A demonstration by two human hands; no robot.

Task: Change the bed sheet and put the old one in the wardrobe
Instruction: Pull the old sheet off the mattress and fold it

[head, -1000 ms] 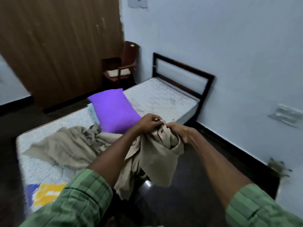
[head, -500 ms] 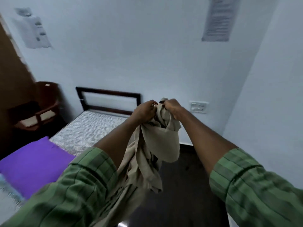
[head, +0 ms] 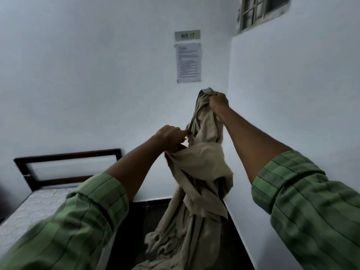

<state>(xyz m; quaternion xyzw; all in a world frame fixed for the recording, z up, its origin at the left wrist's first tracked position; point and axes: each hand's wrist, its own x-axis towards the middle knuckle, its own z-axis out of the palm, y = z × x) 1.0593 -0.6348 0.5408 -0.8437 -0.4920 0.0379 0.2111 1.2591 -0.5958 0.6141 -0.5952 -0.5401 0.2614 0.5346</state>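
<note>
Two hands up on the sheet (head: 202, 172): right hand (head: 219, 103) fisted round its top bunch, now raised well above the left hand (head: 171, 136), which pinches a fold lower down, where half a second ago both gripped side by side at one height. Drawn out lengthwise between the grips, then hanging in a twisted rope below the left hand down toward the floor (head: 231, 250), just beside the bare mattress (head: 29, 211) and bed frame (head: 66, 154). Likely shaking out for folding; wardrobe out of view.
</note>
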